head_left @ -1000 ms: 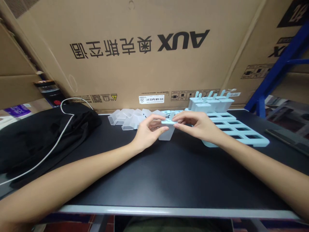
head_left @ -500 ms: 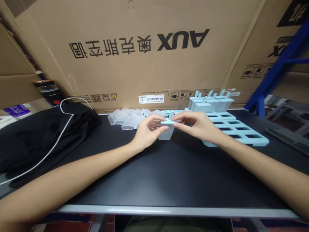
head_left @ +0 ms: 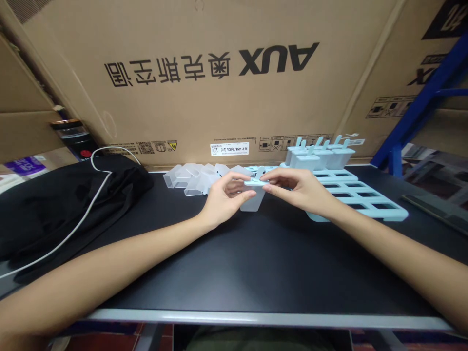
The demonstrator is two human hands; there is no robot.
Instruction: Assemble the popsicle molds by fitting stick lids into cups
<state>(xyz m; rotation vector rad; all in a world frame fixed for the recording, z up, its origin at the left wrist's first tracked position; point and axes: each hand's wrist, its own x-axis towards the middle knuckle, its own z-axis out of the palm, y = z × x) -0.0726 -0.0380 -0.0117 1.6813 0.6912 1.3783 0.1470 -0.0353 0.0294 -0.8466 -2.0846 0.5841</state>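
Observation:
Between my two hands, over the middle of the black table, is an upright popsicle mold (head_left: 251,201) with a clear cup and a light blue stick lid (head_left: 256,183) on top. My left hand (head_left: 228,197) pinches its left side with thumb and fingers. On the right side, my right hand (head_left: 292,187) grips the lid's edge the same way. Several loose clear mold cups (head_left: 190,176) lie behind and left of my left hand. Beyond my right hand is a light blue rack (head_left: 365,195) with rows of slots; several lidded molds (head_left: 320,156) stand at its far end.
A large cardboard box (head_left: 204,112) walls off the back of the table (head_left: 234,273). Black cloth (head_left: 73,204) with a white cable (head_left: 87,214) covers the left side, a dark bottle (head_left: 76,139) behind it. A blue metal frame (head_left: 420,102) rises at the right.
Hardly anything differs. Both hands keep their grip on the mold, and the lid looks slightly shifted between the fingers.

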